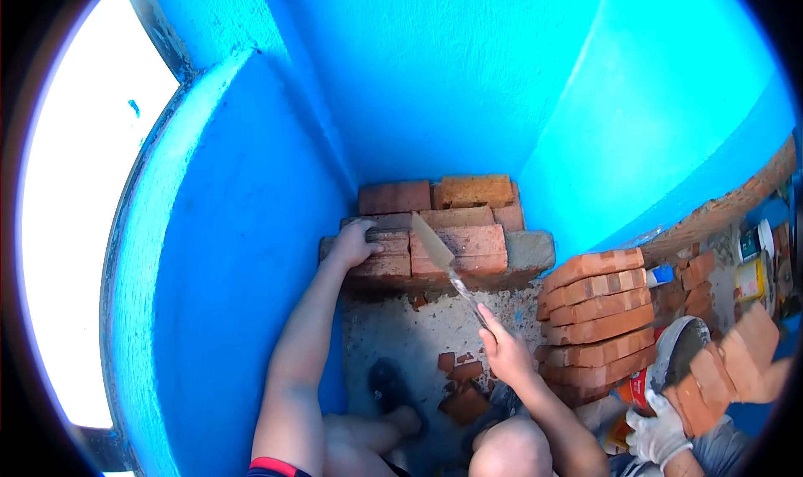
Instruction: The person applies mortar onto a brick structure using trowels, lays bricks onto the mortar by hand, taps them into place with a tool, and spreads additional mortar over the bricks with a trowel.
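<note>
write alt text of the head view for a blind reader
A person's right hand holds a trowel over stepped bricks between bright blue walls, while the left hand touches their left end. At lower right are a brick stack and another person's gloved hand.

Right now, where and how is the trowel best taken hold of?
The trowel is probably best gripped by its handle, coming from the near right. The broad, flat blade points away and leftward toward the bricks, while the narrow handle slopes back toward the person. The right hand holds it at that handle end.
</note>
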`<control>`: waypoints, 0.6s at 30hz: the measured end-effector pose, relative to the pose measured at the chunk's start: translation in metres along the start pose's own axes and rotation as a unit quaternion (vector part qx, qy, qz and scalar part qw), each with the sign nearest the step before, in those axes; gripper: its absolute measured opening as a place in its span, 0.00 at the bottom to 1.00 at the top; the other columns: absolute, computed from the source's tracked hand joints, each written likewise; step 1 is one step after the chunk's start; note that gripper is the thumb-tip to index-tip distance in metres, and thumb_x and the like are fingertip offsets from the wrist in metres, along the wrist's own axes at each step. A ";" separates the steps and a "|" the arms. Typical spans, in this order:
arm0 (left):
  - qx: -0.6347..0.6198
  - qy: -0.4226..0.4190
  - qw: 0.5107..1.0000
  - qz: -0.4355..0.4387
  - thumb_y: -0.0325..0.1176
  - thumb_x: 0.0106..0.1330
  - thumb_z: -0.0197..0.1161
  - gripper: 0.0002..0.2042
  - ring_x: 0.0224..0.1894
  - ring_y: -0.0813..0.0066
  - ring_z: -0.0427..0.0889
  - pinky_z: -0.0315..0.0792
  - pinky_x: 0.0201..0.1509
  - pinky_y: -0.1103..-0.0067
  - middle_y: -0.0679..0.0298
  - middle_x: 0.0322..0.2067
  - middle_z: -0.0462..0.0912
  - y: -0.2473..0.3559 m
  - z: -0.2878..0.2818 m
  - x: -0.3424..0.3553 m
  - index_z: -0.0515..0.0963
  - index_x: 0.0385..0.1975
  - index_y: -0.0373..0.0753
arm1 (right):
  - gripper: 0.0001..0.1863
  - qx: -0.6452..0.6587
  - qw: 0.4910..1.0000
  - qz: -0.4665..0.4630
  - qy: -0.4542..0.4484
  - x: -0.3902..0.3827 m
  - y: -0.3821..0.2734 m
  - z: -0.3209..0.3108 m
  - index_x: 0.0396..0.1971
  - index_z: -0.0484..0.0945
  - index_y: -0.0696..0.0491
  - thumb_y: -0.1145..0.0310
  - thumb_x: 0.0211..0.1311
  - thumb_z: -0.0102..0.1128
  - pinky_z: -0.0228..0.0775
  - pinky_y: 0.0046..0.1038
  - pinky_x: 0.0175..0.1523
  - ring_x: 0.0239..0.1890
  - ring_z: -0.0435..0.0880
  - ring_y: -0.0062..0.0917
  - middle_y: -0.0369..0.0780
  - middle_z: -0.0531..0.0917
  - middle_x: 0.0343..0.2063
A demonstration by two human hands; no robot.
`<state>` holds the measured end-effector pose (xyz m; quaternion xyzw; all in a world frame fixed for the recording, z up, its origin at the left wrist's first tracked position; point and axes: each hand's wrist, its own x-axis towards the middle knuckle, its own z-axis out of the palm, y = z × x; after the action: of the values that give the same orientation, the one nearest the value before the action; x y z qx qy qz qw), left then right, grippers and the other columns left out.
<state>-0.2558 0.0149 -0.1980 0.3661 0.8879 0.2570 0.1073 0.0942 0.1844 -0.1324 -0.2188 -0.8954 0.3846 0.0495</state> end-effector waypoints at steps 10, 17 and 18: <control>-0.013 -0.008 0.997 -0.077 0.43 0.55 0.69 0.23 0.51 0.51 0.76 0.70 0.55 0.66 0.50 0.46 0.79 -0.006 0.004 -0.010 0.78 0.45 0.34 | 0.26 -0.052 0.993 0.080 -0.066 0.041 -0.025 0.039 0.64 0.63 0.34 0.58 0.66 0.52 0.72 0.44 0.41 0.35 0.80 0.51 0.51 0.81 0.31; 0.006 -0.026 0.995 -0.101 0.44 0.56 0.69 0.22 0.50 0.51 0.76 0.70 0.55 0.65 0.50 0.46 0.79 -0.007 0.007 -0.004 0.79 0.45 0.35 | 0.19 0.019 0.999 0.024 0.014 -0.030 0.034 0.020 0.49 0.75 0.48 0.56 0.61 0.58 0.74 0.40 0.39 0.36 0.81 0.47 0.49 0.82 0.30; 0.014 -0.017 0.995 -0.093 0.44 0.56 0.69 0.22 0.50 0.51 0.76 0.70 0.55 0.64 0.50 0.46 0.79 -0.011 0.009 -0.006 0.79 0.45 0.36 | 0.19 0.020 0.999 0.026 0.013 -0.033 0.032 0.017 0.49 0.75 0.48 0.56 0.61 0.58 0.74 0.40 0.39 0.36 0.81 0.47 0.49 0.82 0.30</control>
<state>-0.2551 0.0074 -0.2113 0.2880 0.9196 0.2273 0.1402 0.1307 0.1784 -0.1648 -0.2464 -0.8809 0.4004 0.0552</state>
